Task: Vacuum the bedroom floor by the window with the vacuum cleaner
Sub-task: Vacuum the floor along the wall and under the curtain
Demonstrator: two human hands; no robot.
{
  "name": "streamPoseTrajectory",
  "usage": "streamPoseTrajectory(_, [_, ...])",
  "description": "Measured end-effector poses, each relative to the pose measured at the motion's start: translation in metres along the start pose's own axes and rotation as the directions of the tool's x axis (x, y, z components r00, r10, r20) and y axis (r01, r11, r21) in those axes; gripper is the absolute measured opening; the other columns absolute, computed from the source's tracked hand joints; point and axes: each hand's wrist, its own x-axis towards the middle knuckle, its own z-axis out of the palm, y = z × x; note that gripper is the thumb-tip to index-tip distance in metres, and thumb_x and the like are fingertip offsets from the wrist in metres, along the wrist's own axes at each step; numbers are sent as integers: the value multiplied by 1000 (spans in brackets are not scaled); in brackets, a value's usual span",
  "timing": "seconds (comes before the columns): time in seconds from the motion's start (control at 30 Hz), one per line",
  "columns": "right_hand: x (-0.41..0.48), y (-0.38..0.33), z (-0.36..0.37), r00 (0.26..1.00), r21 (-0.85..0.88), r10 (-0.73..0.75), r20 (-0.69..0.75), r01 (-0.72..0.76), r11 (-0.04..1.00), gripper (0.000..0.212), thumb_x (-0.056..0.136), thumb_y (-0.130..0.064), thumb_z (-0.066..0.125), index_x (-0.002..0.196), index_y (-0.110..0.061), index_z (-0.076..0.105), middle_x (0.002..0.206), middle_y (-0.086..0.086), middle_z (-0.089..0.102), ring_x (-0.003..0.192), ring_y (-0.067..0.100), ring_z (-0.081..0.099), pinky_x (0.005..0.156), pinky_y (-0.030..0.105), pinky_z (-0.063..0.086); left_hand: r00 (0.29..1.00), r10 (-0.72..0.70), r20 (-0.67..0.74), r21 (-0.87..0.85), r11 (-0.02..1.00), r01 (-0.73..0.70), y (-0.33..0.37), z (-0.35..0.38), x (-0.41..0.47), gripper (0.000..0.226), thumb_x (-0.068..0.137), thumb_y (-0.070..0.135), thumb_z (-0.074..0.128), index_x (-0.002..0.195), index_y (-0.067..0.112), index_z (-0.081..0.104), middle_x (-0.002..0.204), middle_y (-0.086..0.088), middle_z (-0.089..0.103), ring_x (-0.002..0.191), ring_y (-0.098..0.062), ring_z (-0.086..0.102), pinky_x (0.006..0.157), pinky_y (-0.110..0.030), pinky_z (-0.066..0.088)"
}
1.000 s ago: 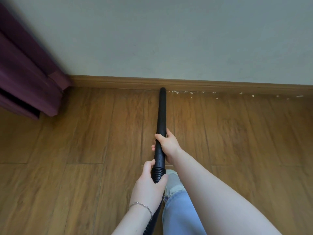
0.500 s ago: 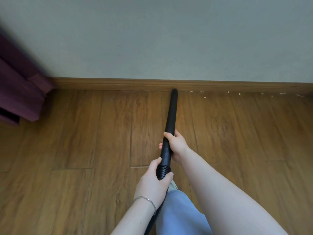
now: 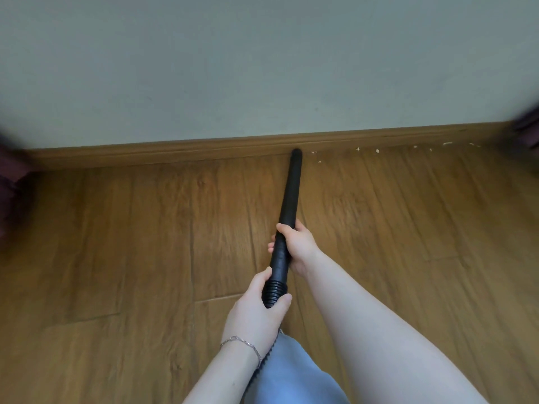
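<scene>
Black vacuum wand (image 3: 290, 196) clasped in both hands' closed grip, white crumbs (image 3: 377, 150) lining the skirting (image 3: 175, 150) nearby

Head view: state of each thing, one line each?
vacuum wand: tilted down, tip at the baseboard
ribbed hose: joined to the wand's rear end
left hand: grip shut around the ribbed hose
right hand: grip shut on the wand, ahead of the left
white crumbs: scattered along the baseboard, right of the tip, not yet picked up
</scene>
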Motion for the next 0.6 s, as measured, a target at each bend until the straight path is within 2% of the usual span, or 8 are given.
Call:
streamPoseTrajectory(0.13, [5, -2, -12, 1000, 41, 2, -30, -1, 999, 29, 94, -15, 52, 123, -15, 47, 81, 13, 57, 59, 22, 60, 55, 30, 54, 999, -4, 32, 43, 999, 2, 3, 5, 9, 52, 81, 46, 60, 128, 52, 39, 89, 15, 65, 76, -12, 65, 73, -29, 52])
streamPoseTrajectory(0.27, [11, -3, -21, 998, 73, -3, -65, 7, 997, 31, 95, -14, 52, 125, -13, 47, 78, 12, 57, 58, 22, 60, 57, 32, 54, 999, 16, 36, 74, 997, -18, 7, 9, 17, 51, 81, 45, 61, 126, 53, 40, 92, 21, 63, 78, -10, 64, 73, -28, 51])
streamPoseTrajectory(0.47, [22, -5, -34, 996, 113, 1, -85, 9, 994, 30, 95, -16, 52, 125, -15, 47, 84, 13, 58, 63, 23, 61, 59, 32, 55, 997, 48, 54, 111, 992, -53, 12, 16, 27, 52, 82, 44, 61, 127, 57, 37, 95, 26, 61, 71, -8, 63, 71, -28, 54])
streamPoseTrajectory(0.6, [30, -5, -40, 993, 153, -17, -117, 35, 988, 34, 96, -17, 51, 129, -18, 45, 87, 12, 58, 62, 21, 60, 61, 33, 56, 995, 87, 51, 184, 978, -95, 17, 17, 36, 54, 85, 43, 59, 131, 54, 36, 103, 28, 57, 91, -2, 60, 80, -22, 49])
